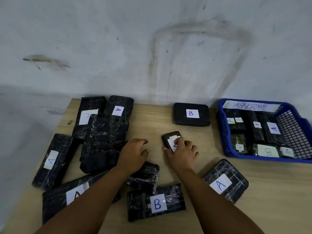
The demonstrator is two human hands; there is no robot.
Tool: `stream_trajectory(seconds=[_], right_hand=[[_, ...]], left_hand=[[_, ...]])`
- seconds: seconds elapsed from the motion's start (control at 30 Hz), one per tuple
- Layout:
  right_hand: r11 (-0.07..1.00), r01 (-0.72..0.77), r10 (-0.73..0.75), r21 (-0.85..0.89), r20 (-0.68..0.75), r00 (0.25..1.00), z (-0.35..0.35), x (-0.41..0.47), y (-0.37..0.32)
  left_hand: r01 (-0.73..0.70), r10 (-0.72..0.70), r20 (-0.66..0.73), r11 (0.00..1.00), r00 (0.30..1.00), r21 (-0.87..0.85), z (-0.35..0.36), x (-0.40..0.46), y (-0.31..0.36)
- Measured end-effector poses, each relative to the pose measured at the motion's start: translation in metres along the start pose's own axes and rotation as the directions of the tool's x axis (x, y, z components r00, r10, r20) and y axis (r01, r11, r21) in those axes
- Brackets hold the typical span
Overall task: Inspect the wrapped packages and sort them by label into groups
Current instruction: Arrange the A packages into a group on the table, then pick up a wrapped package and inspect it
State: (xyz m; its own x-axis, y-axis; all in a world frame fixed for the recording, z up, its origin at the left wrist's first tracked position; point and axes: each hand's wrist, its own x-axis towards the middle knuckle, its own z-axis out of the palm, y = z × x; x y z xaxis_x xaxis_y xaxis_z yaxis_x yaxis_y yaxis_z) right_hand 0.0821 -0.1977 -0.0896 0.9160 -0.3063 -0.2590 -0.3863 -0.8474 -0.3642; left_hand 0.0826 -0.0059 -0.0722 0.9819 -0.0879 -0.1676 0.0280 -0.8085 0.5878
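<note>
While left hand (135, 152) rests loose on table (152, 125), right hand (181, 152) fingers (177, 141) curl over small A-labelled package (170, 137).

Two bare forearms are seen, entering from the bottom edge. No sleeves are worn on the visible lengths, and no watch, bracelet or ring is seen. The left hand (135, 152) and the right hand (181, 153) are uncovered, without gloves. Short fingernails are shown on the thumbs and fingers.
</note>
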Motion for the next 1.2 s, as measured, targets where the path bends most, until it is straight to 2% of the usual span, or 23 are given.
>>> stream_trajectory(seconds=[0.2,0.3,0.37,0.4,0.5,0.57,0.63,0.77,0.83,0.9,1.2], right_hand=[[0.992,0.041,-0.038,-0.121,0.027,0.999,0.005,0.004,-0.015],[0.955,0.253,-0.23,-0.152,0.152,0.961,0.0,-0.007,-0.002],[0.873,0.45,-0.407,-0.19,0.224,0.885,0.004,-0.02,0.014],[0.819,0.519,-0.477,-0.244,0.212,0.853,0.009,-0.024,0.022],[0.743,0.549,-0.52,-0.383,0.187,0.834,0.023,-0.018,0.031],[0.709,0.587,-0.572,-0.391,0.167,0.803,0.025,-0.006,0.02],[0.712,0.599,-0.57,-0.366,0.197,0.798,0.027,0.009,0.003],[0.765,0.533,-0.474,-0.36,0.245,0.846,0.02,0.038,-0.032],[0.765,0.501,-0.41,-0.405,0.293,0.864,0.018,0.052,-0.046],[0.755,0.479,-0.389,-0.448,0.282,0.877,0.018,0.064,-0.056],[0.777,0.449,-0.32,-0.441,0.337,0.885,0.014,0.099,-0.077]], left_hand=[[0.049,-0.05,-0.015,0.998,0.999,-0.044,0.002,0.008,-0.011],[0.066,-0.069,-0.03,0.994,0.997,-0.083,0.003,0.012,-0.012],[0.074,-0.079,-0.042,0.992,0.996,-0.102,0.004,0.014,-0.013],[0.088,-0.094,-0.047,0.99,0.994,-0.11,0.005,0.015,-0.014],[0.122,-0.129,-0.049,0.983,0.99,-0.135,0.005,0.015,-0.014],[0.121,-0.128,-0.049,0.984,0.991,-0.132,0.006,0.016,-0.015],[0.127,-0.134,-0.044,0.982,0.99,-0.139,0.007,0.017,-0.015],[0.139,-0.149,-0.059,0.979,0.987,-0.147,0.007,0.018,-0.017],[0.144,-0.157,-0.073,0.978,0.985,-0.154,0.008,0.019,-0.019],[0.155,-0.166,-0.067,0.977,0.984,-0.145,0.009,0.02,-0.021],[0.18,-0.186,-0.026,0.972,0.982,-0.15,0.005,0.019,-0.017]])
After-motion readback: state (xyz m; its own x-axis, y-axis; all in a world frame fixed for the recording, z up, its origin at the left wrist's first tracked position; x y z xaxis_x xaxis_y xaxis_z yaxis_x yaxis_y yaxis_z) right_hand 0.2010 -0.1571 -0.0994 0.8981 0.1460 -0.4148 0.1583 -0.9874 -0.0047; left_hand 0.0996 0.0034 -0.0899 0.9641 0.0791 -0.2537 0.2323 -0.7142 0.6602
